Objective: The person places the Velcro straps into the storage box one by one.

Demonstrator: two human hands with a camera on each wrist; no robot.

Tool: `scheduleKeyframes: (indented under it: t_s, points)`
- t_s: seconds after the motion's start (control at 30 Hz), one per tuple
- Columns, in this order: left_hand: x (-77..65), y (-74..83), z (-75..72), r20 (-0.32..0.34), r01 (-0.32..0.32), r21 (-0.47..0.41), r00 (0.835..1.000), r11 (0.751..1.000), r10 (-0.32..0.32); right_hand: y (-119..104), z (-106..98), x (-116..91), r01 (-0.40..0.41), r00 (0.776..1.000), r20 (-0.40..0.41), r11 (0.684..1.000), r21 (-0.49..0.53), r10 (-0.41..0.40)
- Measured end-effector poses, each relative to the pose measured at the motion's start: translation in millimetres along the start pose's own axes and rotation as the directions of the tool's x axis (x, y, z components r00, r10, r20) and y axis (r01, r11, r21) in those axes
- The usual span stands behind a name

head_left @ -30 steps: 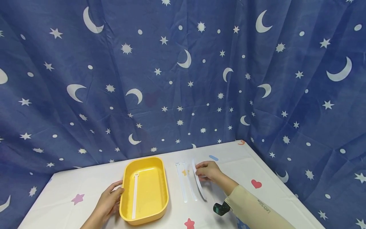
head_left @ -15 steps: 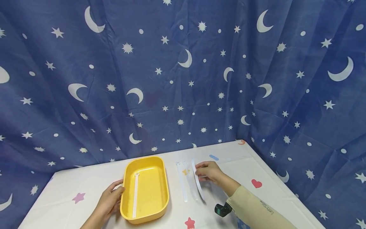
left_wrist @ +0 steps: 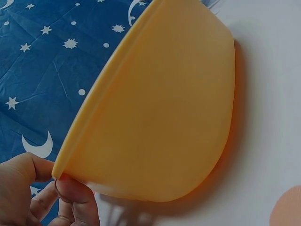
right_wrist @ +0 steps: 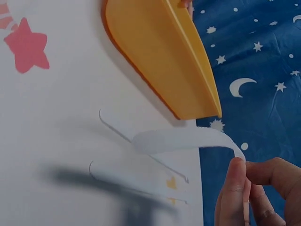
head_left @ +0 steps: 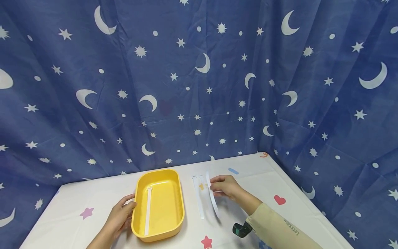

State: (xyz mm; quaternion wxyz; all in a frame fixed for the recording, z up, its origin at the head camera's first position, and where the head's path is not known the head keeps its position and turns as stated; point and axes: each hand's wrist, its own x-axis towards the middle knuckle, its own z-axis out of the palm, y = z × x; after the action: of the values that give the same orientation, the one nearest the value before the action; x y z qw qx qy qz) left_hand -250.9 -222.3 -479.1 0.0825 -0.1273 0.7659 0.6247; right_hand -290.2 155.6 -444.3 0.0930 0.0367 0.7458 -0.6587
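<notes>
Curved white strip (head_left: 212,200), pinched in the right hand (head_left: 228,188), had edged left and hung right of the yellow tray (head_left: 166,209), long axes roughly parallel, the left hand (head_left: 121,215) gripping the tray's left rim.

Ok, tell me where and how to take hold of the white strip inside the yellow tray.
Pinch the white strip across its narrow width near the middle, probably best from above: it lies lengthwise in the yellow tray, whose raised walls would likely hinder a sideways approach.
</notes>
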Motion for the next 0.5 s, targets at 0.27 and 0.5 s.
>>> scheduleKeyframes:
  t_s: [0.27,0.5]
  points:
    - [-1.5,0.9,0.7,-0.004,-0.007,0.005,1.0,1.0,0.007,-2.9,4.5,-1.2,0.002,1.0,0.031,1.0,0.023,-0.002]
    - [-1.4,0.6,1.1,-0.007,-0.004,-0.012,1.0,1.0,0.004,-7.5,9.7,-0.7,0.003,0.999,0.052,1.0,0.031,-0.004]
